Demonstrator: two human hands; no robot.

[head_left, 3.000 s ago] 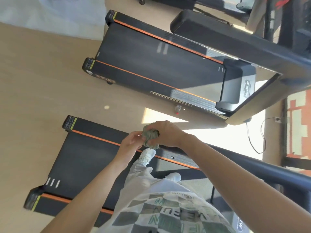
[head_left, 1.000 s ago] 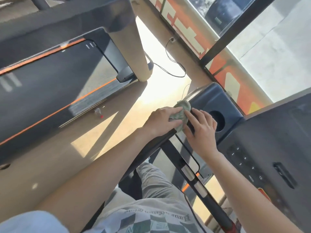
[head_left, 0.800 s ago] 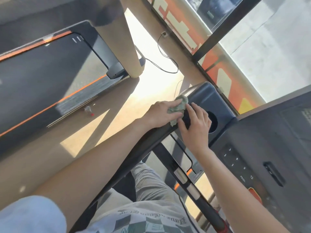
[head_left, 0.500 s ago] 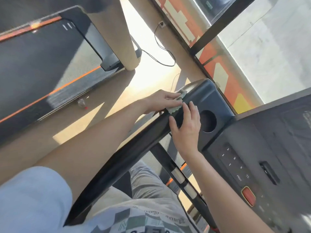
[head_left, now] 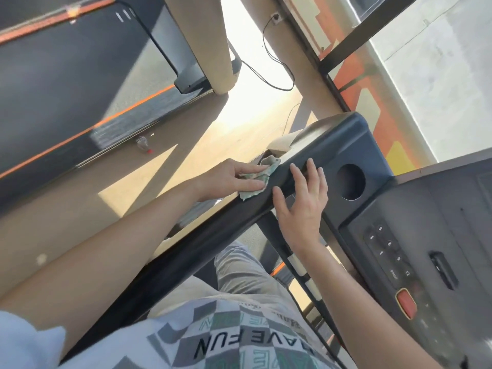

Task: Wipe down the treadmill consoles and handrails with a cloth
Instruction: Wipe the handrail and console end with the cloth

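A crumpled pale green cloth (head_left: 251,193) lies on the outer side of the black left handrail (head_left: 186,251), just where it joins the dark console (head_left: 426,235). My left hand (head_left: 231,179) presses the cloth against the rail with straight fingers. My right hand (head_left: 300,206) rests flat on the console's corner, fingers spread, beside the round cup holder (head_left: 350,181). It holds nothing.
The console has a number keypad (head_left: 386,251) and a red stop button (head_left: 406,303). A second treadmill (head_left: 66,89) with orange stripes stands to the left across a strip of floor. A small bottle (head_left: 143,143) and a black cable (head_left: 266,67) lie on the floor. A window wall is ahead.
Three seconds ago both hands held the cloth in front of my body. Since then the left hand has brought it onto the handrail by the console, and the right hand has let go and lies flat.
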